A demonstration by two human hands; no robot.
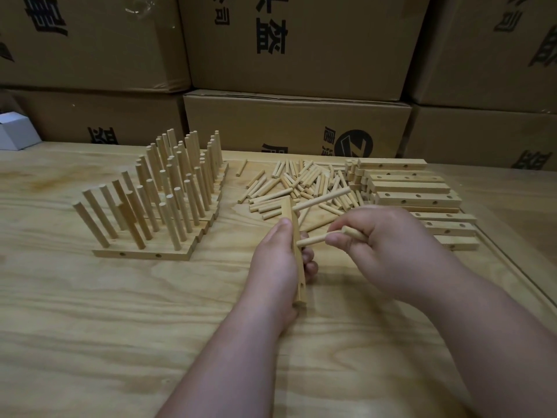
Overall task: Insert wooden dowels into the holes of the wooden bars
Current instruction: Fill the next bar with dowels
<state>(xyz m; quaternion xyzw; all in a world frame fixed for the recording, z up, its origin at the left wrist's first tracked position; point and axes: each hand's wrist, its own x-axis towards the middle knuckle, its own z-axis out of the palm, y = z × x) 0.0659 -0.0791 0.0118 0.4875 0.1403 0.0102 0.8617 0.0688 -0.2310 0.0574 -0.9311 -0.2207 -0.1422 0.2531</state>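
My left hand [275,260] grips a pale wooden bar [294,224] that stands on end on the table, its holed face turned right. One dowel [321,200] sticks out of the bar's upper hole, pointing right. My right hand [379,245] pinches a second dowel [312,239] whose tip meets the bar's middle hole, and it holds another dowel [354,233] in the fingers. A loose pile of dowels [298,182] lies behind the hands. Empty bars [413,188] are stacked at the right.
Several finished bars with upright dowels [162,191] stand in rows at the left of the wooden table [120,327]. Cardboard boxes [295,125] form a wall along the far edge. A small white box [15,134] sits at the far left.
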